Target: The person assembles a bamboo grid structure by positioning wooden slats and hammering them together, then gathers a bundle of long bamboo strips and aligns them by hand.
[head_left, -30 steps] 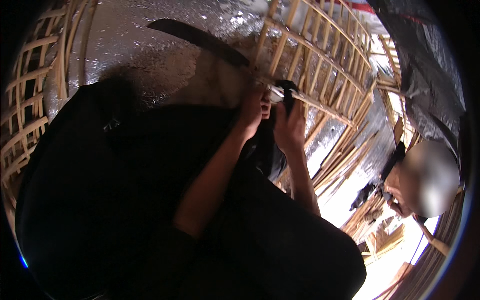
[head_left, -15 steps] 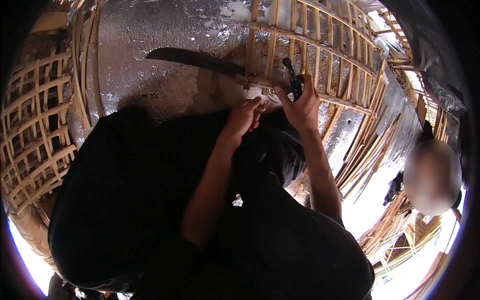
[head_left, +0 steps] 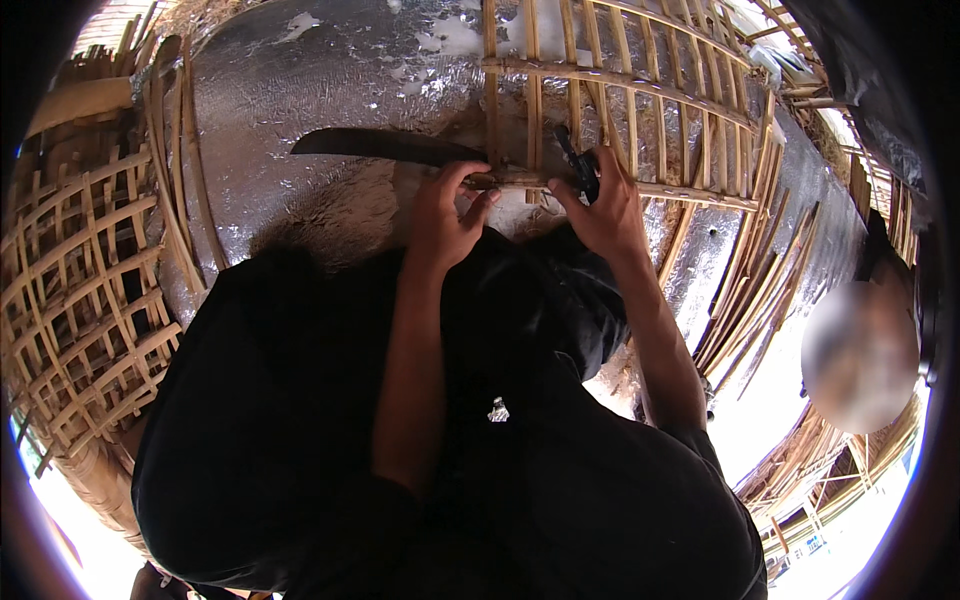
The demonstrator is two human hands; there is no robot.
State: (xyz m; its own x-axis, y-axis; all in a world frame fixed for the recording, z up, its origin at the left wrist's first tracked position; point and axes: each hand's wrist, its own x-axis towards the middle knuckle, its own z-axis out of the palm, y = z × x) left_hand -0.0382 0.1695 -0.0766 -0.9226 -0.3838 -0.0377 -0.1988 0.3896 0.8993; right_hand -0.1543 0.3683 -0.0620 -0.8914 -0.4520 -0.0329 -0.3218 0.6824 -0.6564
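My left hand is closed, thumb and fingertips pinching the left end of the bamboo lattice's near rail. Just beyond those fingers lies a long dark machete, its blade pointing left; the handle end is partly hidden. In my right hand is a black hand tool that looks like pliers, held upright against the same rail. The bamboo lattice of thin crossed strips stretches away to the upper right. My dark-clothed legs lie below both hands.
A silvery sheet covers the ground. Woven bamboo lattice stands at the left, with long bamboo strips beside it. Loose split strips lie to the right. A person with a blurred head is at the far right.
My left hand has moved left and up from near the middle onto the rail's end, by the machete. The right hand still grips the black tool, now tilted differently. The view has shifted slightly.
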